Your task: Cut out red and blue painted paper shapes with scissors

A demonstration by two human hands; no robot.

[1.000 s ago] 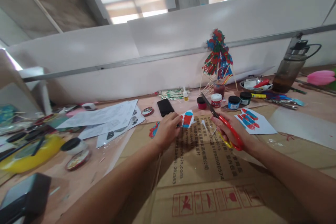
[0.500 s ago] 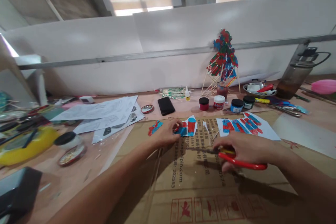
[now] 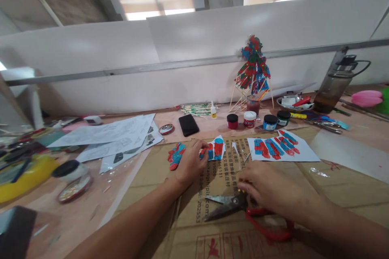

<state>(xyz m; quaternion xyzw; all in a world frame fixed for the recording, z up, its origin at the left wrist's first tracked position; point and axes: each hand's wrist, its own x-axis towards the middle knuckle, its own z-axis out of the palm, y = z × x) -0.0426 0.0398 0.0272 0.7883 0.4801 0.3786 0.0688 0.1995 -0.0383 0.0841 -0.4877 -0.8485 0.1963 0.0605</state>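
Note:
My left hand (image 3: 194,162) is closed, fingertips pinching the left end of a small white paper piece (image 3: 218,149) painted with red and blue bands. A cut-out red and blue painted shape (image 3: 176,155) lies on the cardboard just left of that hand. My right hand (image 3: 258,182) is curled over the handle side of a pair of scissors (image 3: 226,207) with red handles. Their dark blades are parted and point left, low over the cardboard. One red loop sticks out below the hand; the other is mostly hidden. Beyond it lies a white sheet (image 3: 304,151) with painted shapes.
Under my hands is a printed cardboard sheet (image 3: 158,194). Paint jars (image 3: 232,121), a small glue bottle (image 3: 213,111) and a black phone (image 3: 188,125) stand or lie behind it. Printed papers (image 3: 106,133) are at left; a water bottle (image 3: 332,87) is at right.
My right hand has turned the scissors lower, with blades now parted and swung down toward me. My left hand stays at the paper piece. The view has shifted slightly right.

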